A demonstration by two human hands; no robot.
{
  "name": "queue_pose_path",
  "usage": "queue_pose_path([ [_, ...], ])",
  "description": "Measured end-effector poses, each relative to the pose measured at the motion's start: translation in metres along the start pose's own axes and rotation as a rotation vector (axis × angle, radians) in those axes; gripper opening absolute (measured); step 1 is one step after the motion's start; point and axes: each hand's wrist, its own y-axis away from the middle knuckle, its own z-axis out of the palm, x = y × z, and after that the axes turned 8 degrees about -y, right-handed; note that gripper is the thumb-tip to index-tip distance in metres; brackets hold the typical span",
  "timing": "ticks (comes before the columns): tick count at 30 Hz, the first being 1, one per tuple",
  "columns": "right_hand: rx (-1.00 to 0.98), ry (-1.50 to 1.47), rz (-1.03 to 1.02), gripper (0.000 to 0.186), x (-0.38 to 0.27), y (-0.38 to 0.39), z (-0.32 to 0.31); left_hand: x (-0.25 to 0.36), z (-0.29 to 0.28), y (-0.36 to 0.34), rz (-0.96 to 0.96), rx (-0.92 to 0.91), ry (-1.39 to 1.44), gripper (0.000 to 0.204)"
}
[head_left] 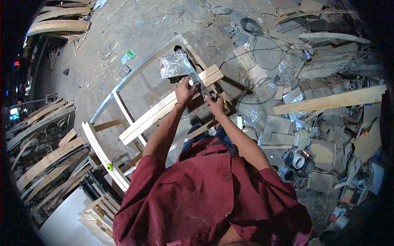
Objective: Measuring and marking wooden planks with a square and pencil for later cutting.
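Observation:
My left hand (185, 91) is over a pair of pale wooden beams (152, 117), its fingers curled together near a small white patch; what they grip is hard to make out. Beside it, on the right, my right hand (215, 105) is closed around something dark and mostly hidden, close to the beams' right part. A narrow grey blade-like strip (196, 67) extends away from between the hands. Just beyond my left hand is a dusty, whitish rectangular surface (174, 67). The beams lie across a curved wooden frame (135, 76), their right end (212, 75) sticking past its edge.
A yellow-green tape measure (109, 167) rests on a white-edged beam at left. Stacked curved timbers (49, 162) line the left side. Black cable (256, 100), a long plank (330, 99), boards and cans (298, 160) clutter the right floor. A green packet (130, 54) lies beyond the frame.

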Motion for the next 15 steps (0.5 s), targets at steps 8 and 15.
queue_pose_path([
  [8, 0.051, 0.214, 0.146, 0.032, 0.001, -0.009, 0.01, -0.004, 0.003, 0.003, 0.032, -0.037, 0.02, 0.055],
  [15, 0.035, 0.038, 0.071, 0.032, 0.002, -0.01, 0.019, -0.004, 0.006, 0.005, 0.097, 0.089, -0.037, 0.058],
])
